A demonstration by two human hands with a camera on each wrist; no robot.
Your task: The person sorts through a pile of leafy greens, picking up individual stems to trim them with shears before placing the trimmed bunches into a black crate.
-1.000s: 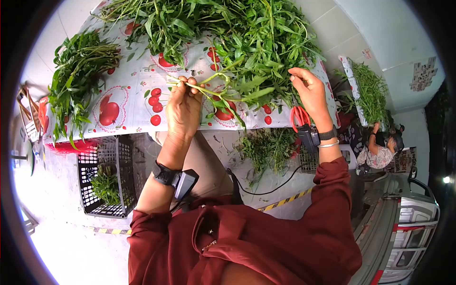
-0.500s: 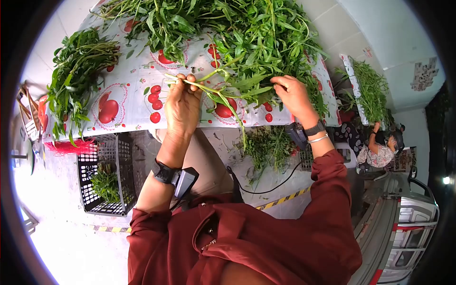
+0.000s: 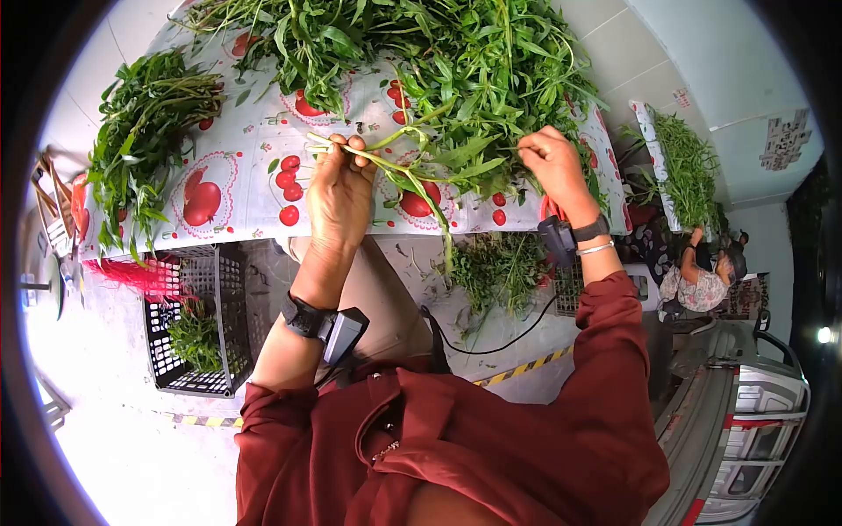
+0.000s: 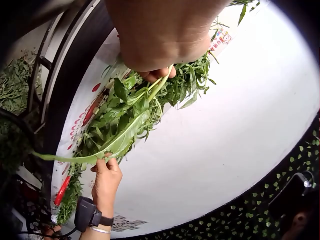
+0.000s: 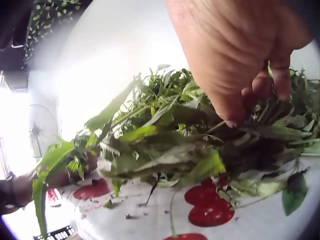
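My left hand (image 3: 340, 197) pinches pale green stems (image 3: 386, 163) between thumb and fingertips above the table; their leafy ends reach right and droop over its front edge. To the right, my right hand (image 3: 558, 171) has thumb and forefinger together on a thin stem beside the big pile of leafy greens (image 3: 491, 70). The right wrist view shows this right hand (image 5: 240, 60) pinching the thin stem (image 5: 216, 127) over leaves; its other fingers are partly hidden. In the left wrist view, my left hand (image 4: 170, 37) hides most of its own grip.
A bundle of greens (image 3: 145, 131) lies at the table's left. Red handles (image 3: 545, 209) show behind my right wrist. Below the patterned cloth (image 3: 246, 197) stand a black crate (image 3: 230, 307) and more greens (image 3: 495, 272). At far right, a person (image 3: 697, 285) sits by another table of greens.
My right hand has moved left toward the held plant, then slightly back right, its fingertips closing on a thin stem. My left hand keeps its grip and has barely moved.
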